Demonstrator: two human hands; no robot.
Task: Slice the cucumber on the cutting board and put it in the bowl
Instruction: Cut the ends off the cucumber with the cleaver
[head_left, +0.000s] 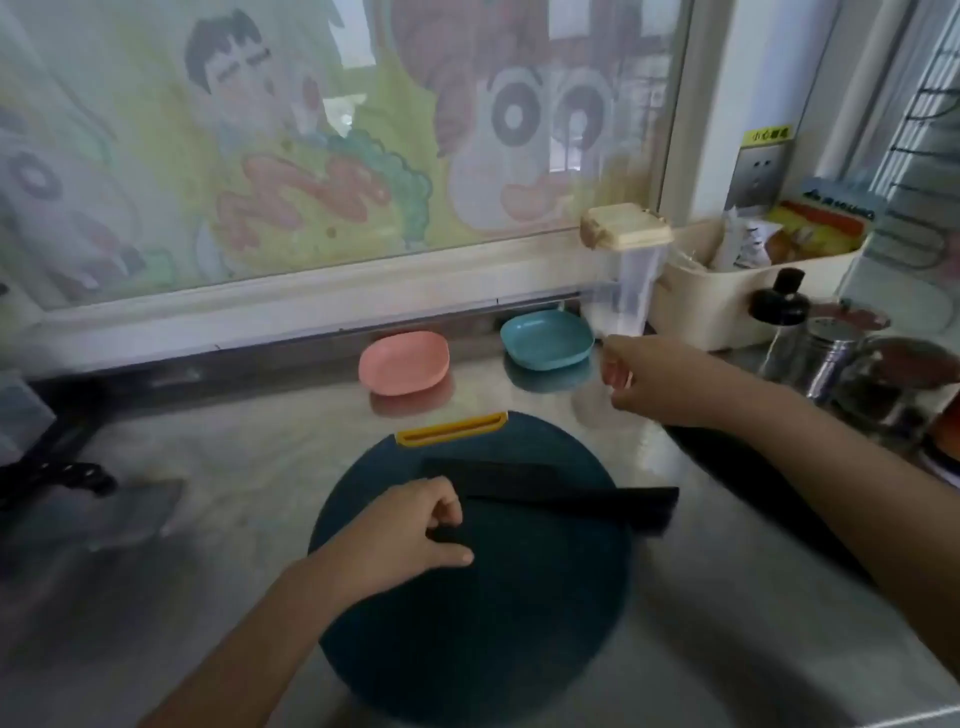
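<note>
The left hand (410, 530) at lower centre pinches a dark cucumber piece (449, 535) on the cutting board (467, 623). The right hand (654, 379), fingers curled around nothing visible, hovers beside the blue bowl (548, 340). Probably a transfer step; next, carry this piece there.

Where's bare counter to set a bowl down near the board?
Free: counter between the cutting board and cleaver, and the strip between the board and pink bowl. Crowded: right side, with jars, bottle and bin.

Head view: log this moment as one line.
left hand: on dark piece on cutting board | right hand: raised near blue bowl, grip unclear | knife: lying on board
</note>
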